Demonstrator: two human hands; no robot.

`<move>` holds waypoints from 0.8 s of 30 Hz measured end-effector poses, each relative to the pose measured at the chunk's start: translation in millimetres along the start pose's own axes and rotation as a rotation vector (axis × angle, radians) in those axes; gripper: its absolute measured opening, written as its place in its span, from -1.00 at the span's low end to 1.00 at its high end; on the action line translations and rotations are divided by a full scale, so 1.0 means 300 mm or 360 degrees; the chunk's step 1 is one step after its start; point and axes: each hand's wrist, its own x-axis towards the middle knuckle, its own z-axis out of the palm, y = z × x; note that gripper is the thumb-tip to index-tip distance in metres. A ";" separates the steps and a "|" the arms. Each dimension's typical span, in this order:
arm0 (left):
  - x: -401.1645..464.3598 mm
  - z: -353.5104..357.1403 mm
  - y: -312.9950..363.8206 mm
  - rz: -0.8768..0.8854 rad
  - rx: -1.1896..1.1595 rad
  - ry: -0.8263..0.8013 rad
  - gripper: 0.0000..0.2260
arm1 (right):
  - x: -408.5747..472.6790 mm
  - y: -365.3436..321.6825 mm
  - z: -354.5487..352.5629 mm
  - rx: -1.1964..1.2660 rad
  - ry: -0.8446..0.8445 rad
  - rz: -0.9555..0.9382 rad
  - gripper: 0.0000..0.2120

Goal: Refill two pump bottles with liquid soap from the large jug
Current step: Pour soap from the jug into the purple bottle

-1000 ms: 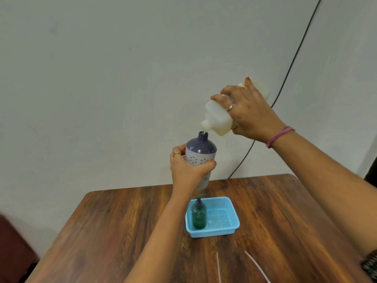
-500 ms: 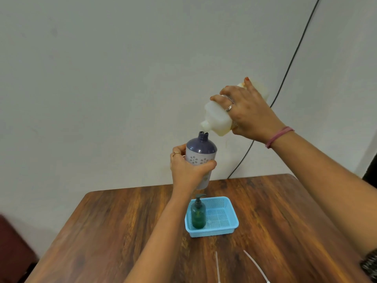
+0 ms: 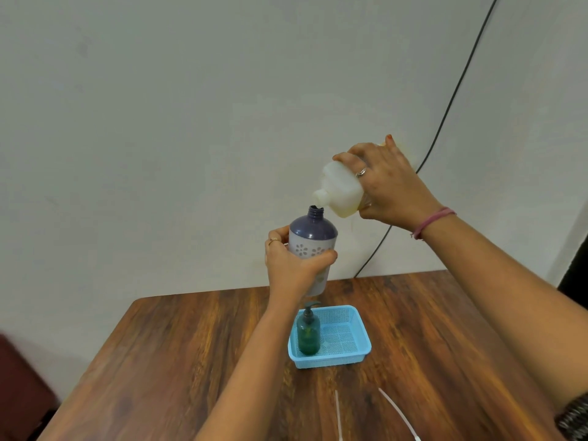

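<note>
Your left hand (image 3: 292,265) grips the purple bottle (image 3: 312,246) above the table (image 3: 191,361) | right hand (image 3: 388,183) clasps tilted jug (image 3: 342,190), spout at its neck | green pump bottle (image 3: 308,334) stands in blue basket (image 3: 353,356)

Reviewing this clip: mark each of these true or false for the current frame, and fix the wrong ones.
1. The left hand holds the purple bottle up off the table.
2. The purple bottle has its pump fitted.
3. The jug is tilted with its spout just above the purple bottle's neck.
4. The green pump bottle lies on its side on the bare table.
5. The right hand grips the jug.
1. True: the left hand grips the purple bottle in the air, above the table.
2. False: its threaded neck is open, no pump on it.
3. True: the jug is tipped, spout down-left over the neck.
4. False: the green pump bottle stands upright inside the blue basket.
5. True: the right hand wraps around the jug's body.
</note>
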 end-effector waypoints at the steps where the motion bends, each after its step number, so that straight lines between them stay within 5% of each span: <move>1: -0.001 -0.001 -0.001 -0.0004 0.0000 0.0000 -0.33 | -0.005 -0.002 0.005 0.0041 -0.0025 0.0036 -0.09; 18: -0.016 0.003 -0.022 -0.0059 -0.0038 -0.0026 -0.32 | -0.093 -0.047 0.085 0.0539 -0.0096 0.0458 -0.10; 24: -0.052 -0.012 -0.065 -0.0127 -0.0096 -0.0036 -0.32 | -0.181 -0.070 0.137 0.1076 -0.0031 0.0809 -0.10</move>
